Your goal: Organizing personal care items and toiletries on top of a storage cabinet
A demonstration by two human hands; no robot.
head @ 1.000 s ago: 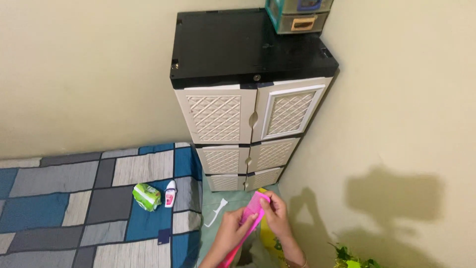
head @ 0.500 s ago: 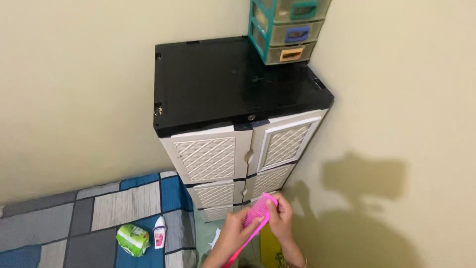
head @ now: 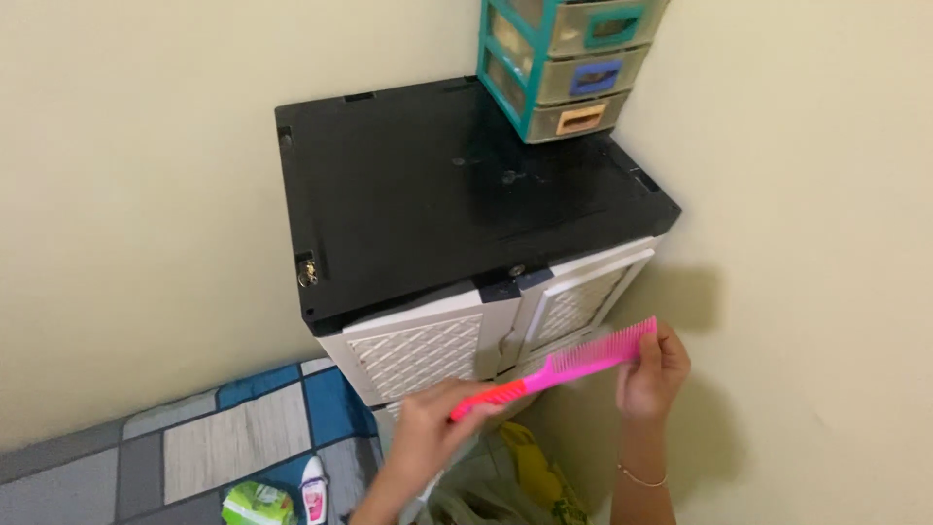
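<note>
Black-topped cabinet (head: 447, 214) with white lattice doors, in a wall corner; teal three-drawer organiser (head: 564, 68) on top, cut off above. Patchwork mattress (head: 224, 442) at lower left. Left hand (head: 432, 433) pinches the pink comb (head: 564, 367) by its handle; right hand (head: 653, 374) fingers curl around the toothed end. Green packet (head: 255, 504) and small white-pink bottle (head: 313, 491), half cropped.

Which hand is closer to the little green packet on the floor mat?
The left hand. It holds the pink comb's handle, up and right of the green packet. The right hand grips the comb's toothed end, farther right near the wall.
</note>
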